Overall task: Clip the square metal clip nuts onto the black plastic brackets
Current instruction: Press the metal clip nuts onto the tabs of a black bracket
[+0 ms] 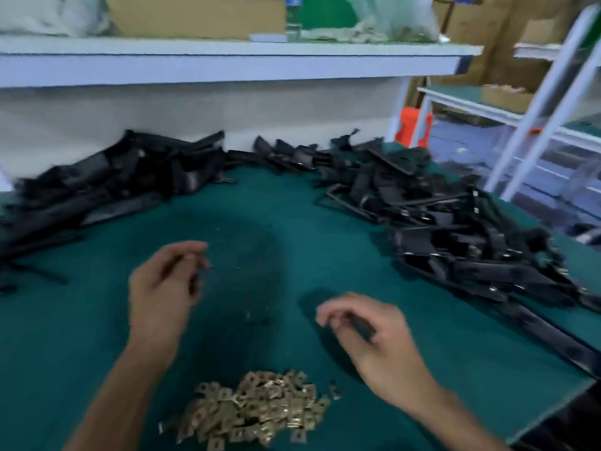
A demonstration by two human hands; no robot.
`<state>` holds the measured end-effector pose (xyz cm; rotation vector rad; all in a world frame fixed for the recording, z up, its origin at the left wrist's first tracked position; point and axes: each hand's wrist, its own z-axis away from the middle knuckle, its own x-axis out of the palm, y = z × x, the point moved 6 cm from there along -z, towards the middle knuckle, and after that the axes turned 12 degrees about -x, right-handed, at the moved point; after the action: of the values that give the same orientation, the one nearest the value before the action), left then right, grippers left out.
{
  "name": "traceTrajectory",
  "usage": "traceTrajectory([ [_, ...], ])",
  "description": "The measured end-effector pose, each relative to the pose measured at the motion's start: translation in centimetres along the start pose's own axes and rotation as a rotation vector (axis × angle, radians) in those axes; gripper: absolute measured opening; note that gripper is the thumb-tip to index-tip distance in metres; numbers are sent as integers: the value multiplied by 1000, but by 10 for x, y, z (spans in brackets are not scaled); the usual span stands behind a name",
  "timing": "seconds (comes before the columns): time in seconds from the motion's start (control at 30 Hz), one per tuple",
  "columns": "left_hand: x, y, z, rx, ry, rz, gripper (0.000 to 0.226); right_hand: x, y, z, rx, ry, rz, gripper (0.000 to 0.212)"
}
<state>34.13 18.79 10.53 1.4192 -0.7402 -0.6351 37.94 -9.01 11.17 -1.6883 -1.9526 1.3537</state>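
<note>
Your left hand (162, 288) and right hand (374, 333) hung loosely curled, maybe holding nothing, above the green desk (97, 320) behind the brassy square clip nuts (257, 406).

I see a factory assembly workstation: green bench mat (276, 203), bulk heaps of black plastic brackets (455, 229) and metal clip nuts (257, 408), white shelf (227, 63), cardboard cartons (195, 14).

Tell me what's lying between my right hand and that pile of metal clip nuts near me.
Head view: mostly bare green mat between the right hand and the clip nut pile. One small dark piece lies by the pile's right edge; too blurred to identify.
</note>
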Motion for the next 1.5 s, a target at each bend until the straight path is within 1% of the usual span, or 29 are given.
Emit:
traceTrajectory([
  [0.03,-27,-10,-12,-29,108,14,35,20,14,-19,59,-57,-38,28],
  [0.07,-47,-19,-20,-59,173,45,35,38,28,-37,113,-110,-52,29],
  [0.1,-58,-26,-25,-80,203,89,33,55,42,-57,148,-161,-42,31],
  [0.17,-64,-31,-31,-83,201,135,21,87,66,-99,169,-245,4,34],
  [0.2,-61,-30,-33,-72,179,109,15,104,74,-120,173,-269,23,34],
  [0.27,-52,-22,-35,-28,139,4,18,136,87,-164,177,-292,54,34],
  [0.33,-44,-17,-35,24,107,-102,15,168,96,-206,166,-304,79,36],
  [0.4,-42,-17,-36,57,109,-177,19,196,104,-248,114,-319,198,40],
  [0.5,-46,-24,-40,36,120,-170,31,226,117,-302,22,-404,406,58],
  [0.53,-46,-25,-41,25,118,-158,31,235,123,-316,24,-458,446,67],
  [0.6,-45,-24,-40,25,116,-175,30,250,139,-335,82,-571,580,86],
  [0.63,-43,-23,-40,37,110,-206,31,254,145,-342,97,-599,660,89],
  [0.67,-41,-23,-39,44,107,-237,32,256,150,-347,83,-606,732,87],
  [0.7,-41,-24,-39,44,110,-258,33,256,151,-351,39,-596,805,78],
  [0.8,-41,-25,-40,30,108,-253,34,250,140,-352,-220,-502,1032,40],
  [0.87,-43,-24,-42,28,123,-233,33,244,128,-343,-360,-469,1095,26],
  [0.9,-44,-24,-42,29,129,-224,32,239,121,-336,-409,-463,1093,25],
  [0.97,-43,-24,-41,33,124,-231,30,227,104,-320,-469,-449,1068,33],
  [1.03,-42,-23,-39,35,127,-242,27,211,88,-304,-458,-459,1067,44],
  [1.07,-42,-23,-39,36,131,-243,25,202,80,-297,-426,-467,1039,49],
  [1.1,-42,-22,-39,33,132,-235,22,192,71,-289,-375,-456,954,48],
  [1.13,-41,-22,-38,30,133,-222,20,181,62,-282,-295,-422,807,44],
  [1.17,-41,-21,-38,30,134,-212,18,170,56,-274,-185,-367,594,39],
  [1.27,-41,-18,-34,52,147,-187,18,158,41,-242,169,-116,-228,27],
  [1.3,-40,-16,-32,53,157,-189,20,160,37,-230,250,-67,-457,25],
  [1.33,-40,-15,-31,46,172,-202,24,165,33,-218,301,-51,-610,24],
  [1.4,-38,-12,-27,21,181,-238,29,174,25,-191,333,-58,-725,21],
  [1.5,-27,0,-15,27,118,-265,26,178,18,-159,325,-8,-726,17],
])
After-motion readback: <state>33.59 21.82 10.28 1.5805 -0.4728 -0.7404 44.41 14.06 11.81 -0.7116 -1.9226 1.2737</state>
